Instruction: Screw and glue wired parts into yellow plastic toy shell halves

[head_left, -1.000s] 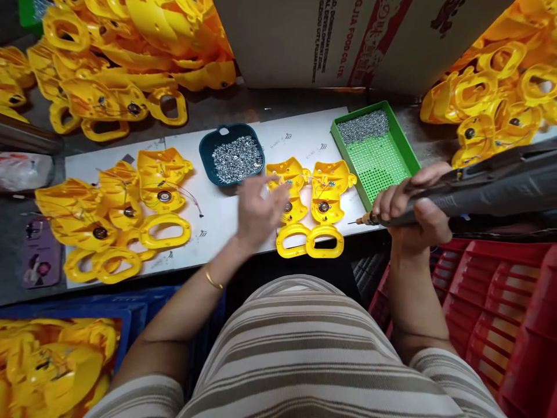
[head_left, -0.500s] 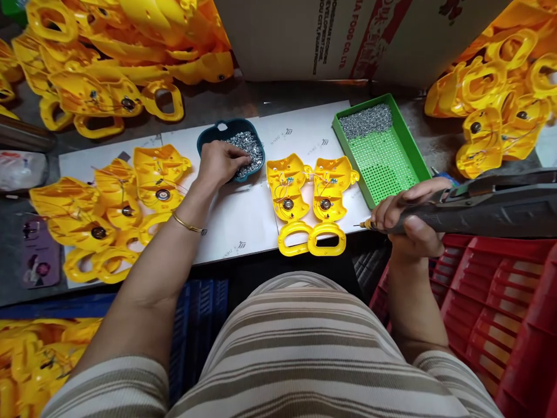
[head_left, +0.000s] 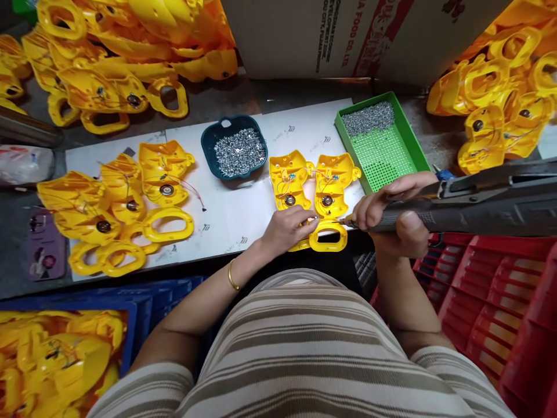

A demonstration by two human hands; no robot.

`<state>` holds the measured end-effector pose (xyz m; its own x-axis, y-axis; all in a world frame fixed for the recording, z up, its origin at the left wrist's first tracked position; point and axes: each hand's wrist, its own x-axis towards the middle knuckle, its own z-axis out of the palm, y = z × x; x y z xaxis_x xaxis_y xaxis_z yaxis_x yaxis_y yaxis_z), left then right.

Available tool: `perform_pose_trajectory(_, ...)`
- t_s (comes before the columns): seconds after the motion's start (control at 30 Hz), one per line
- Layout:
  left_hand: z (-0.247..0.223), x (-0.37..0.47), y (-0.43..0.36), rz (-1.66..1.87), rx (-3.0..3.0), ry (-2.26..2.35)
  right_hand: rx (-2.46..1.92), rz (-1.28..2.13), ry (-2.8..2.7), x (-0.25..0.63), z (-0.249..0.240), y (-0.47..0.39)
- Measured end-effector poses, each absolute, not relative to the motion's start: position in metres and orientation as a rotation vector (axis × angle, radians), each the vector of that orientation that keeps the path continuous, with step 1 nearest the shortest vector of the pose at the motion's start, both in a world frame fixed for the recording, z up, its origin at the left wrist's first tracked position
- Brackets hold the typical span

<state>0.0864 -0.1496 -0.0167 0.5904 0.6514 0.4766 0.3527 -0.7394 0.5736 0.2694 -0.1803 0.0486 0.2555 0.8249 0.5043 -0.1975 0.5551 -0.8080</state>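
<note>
My left hand (head_left: 289,231) is over the handle end of the left yellow plastic shell half (head_left: 282,168), thumb and fingers pinched on a small silver screw at their tips. My right hand (head_left: 398,212) grips a dark electric screwdriver (head_left: 483,203), held level, its thin bit pointing left at the pinched fingers. Whether bit and screw touch I cannot tell. Beside the left shell lies a second yellow shell half (head_left: 343,168) with a round speaker, wires and a looped handle. Behind them stands a teal bowl (head_left: 210,152) holding many silver screws.
A green perforated tray (head_left: 391,154) with small metal pieces stands at the right. More yellow shells (head_left: 167,174) lie left on the white board (head_left: 226,226). A phone (head_left: 47,244), a cardboard box (head_left: 300,40), a blue crate (head_left: 148,307) and a red crate (head_left: 483,290) surround the area.
My left hand has left the teal bowl and come right and nearer to me, to the shells' handles. The screwdriver has shifted slightly left, so its bit meets the area by the fingertips.
</note>
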Motion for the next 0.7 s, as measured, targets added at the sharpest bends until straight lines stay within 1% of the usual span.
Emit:
perform_pose_trajectory(0.17, -0.027, 0.088, -0.159, 0.894, 2.383, 0.775, -0.662, 0.806, -1.095, 0.255, 0.052, -0.182)
perform_pose_trajectory(0.47, -0.031, 0.087, -0.162, 0.817, 2.356, 0.755, -0.665, 0.871, -1.111, 0.254, 0.046, -0.18)
perform_pose_trajectory(0.7, -0.03, 0.087, -0.161, 0.851, 2.36, 0.727, -0.63, 0.917, -1.038, 0.251, 0.045, -0.179)
